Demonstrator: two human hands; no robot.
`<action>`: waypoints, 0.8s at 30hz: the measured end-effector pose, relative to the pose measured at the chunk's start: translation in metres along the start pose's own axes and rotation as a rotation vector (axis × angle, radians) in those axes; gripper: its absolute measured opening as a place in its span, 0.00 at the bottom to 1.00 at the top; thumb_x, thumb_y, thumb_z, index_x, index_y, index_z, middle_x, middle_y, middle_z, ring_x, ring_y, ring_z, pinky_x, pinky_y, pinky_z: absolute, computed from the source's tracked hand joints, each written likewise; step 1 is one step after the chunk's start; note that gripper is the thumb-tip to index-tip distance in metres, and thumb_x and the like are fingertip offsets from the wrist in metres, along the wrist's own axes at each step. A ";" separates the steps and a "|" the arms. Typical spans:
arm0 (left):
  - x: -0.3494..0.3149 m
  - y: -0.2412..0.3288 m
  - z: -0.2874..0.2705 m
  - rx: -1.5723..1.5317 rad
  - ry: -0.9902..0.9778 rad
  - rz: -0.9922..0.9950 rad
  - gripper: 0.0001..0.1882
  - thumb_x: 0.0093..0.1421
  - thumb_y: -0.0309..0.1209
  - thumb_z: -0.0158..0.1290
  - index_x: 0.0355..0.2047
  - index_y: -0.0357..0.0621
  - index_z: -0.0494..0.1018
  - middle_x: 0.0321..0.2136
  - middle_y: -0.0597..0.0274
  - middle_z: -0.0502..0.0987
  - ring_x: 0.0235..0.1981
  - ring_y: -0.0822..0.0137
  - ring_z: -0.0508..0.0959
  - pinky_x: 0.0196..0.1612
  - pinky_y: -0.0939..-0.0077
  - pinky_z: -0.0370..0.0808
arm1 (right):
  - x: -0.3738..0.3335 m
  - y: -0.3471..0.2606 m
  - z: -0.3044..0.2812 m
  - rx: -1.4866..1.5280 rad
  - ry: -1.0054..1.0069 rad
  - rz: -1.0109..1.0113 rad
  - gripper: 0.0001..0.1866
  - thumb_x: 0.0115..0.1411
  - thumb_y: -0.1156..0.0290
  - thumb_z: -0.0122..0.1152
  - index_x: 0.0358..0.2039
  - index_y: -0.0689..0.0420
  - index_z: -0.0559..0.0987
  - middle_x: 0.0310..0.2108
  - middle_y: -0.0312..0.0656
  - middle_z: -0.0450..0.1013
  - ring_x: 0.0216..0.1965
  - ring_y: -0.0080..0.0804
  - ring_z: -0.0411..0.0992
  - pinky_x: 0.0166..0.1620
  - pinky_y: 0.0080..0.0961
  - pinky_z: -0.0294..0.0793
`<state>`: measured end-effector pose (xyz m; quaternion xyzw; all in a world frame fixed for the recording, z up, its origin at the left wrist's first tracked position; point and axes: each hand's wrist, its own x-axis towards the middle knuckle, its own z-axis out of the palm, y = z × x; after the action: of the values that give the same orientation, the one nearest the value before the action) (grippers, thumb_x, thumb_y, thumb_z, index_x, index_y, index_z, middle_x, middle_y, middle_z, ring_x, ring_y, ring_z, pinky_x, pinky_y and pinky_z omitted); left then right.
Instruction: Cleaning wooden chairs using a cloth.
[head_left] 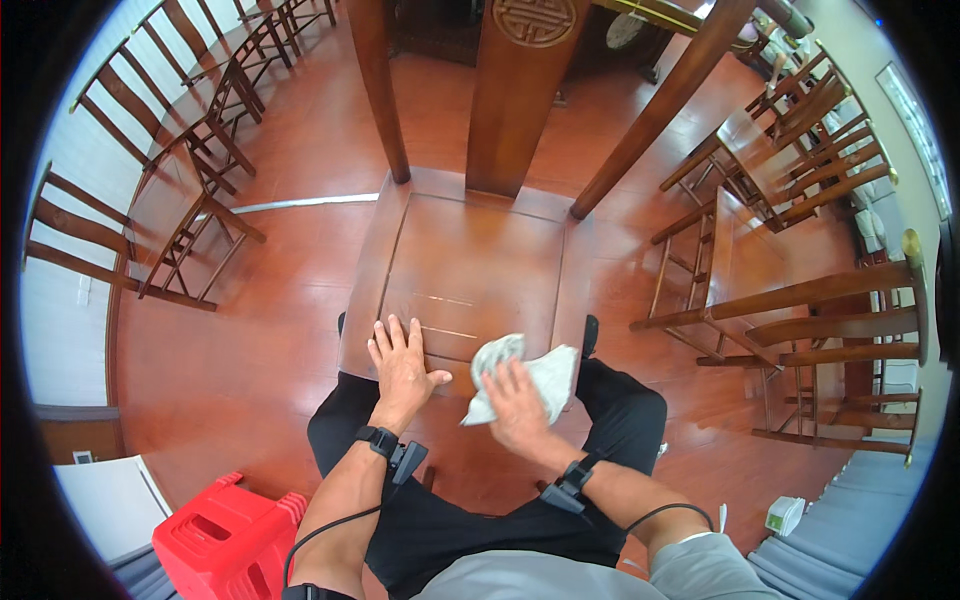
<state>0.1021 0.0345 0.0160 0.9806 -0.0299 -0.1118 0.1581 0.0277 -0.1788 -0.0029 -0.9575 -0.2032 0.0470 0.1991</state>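
A brown wooden chair [480, 255] stands right in front of me, its seat between my knees and its tall carved back panel on the far side. My left hand [402, 375] lies flat at the near left of the seat, fingers spread, holding nothing. Under my right hand [518, 408] is a pale, crumpled cleaning cloth [552, 378], pressed against the near right part of the seat. The right fingers are a little blurred and rest over the cloth. Two light streaks of glare show on the wood just beyond my left hand.
More wooden chairs line the left wall, the closest one [165, 215] side-on. Others [745, 260] stand at the right. A red plastic stool [225, 540] is at lower left. A small white-and-green box [785, 515] sits by the grey curtain [850, 510] at lower right.
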 end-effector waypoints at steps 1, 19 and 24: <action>0.000 0.002 0.000 0.003 -0.005 -0.003 0.59 0.41 0.47 0.74 0.68 0.36 0.57 0.69 0.29 0.51 0.71 0.30 0.49 0.69 0.34 0.49 | 0.004 -0.003 0.001 -0.014 0.008 0.005 0.37 0.45 0.75 0.66 0.60 0.64 0.71 0.62 0.59 0.63 0.67 0.61 0.56 0.70 0.52 0.54; -0.003 0.006 -0.011 0.003 -0.082 0.012 0.57 0.45 0.46 0.73 0.68 0.30 0.56 0.68 0.24 0.47 0.70 0.26 0.46 0.68 0.31 0.46 | 0.216 0.151 -0.049 -0.104 0.300 0.254 0.28 0.54 0.74 0.63 0.58 0.61 0.74 0.61 0.52 0.67 0.65 0.53 0.60 0.67 0.44 0.60; 0.000 0.009 -0.011 0.041 -0.076 0.002 0.56 0.46 0.50 0.71 0.68 0.33 0.58 0.68 0.27 0.52 0.70 0.29 0.48 0.69 0.34 0.46 | 0.246 0.175 -0.067 -0.095 0.360 0.396 0.27 0.57 0.72 0.63 0.58 0.64 0.73 0.57 0.52 0.68 0.63 0.51 0.62 0.65 0.42 0.63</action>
<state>0.1039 0.0288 0.0291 0.9787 -0.0390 -0.1481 0.1367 0.3289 -0.2494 -0.0141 -0.9798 0.0249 -0.0956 0.1739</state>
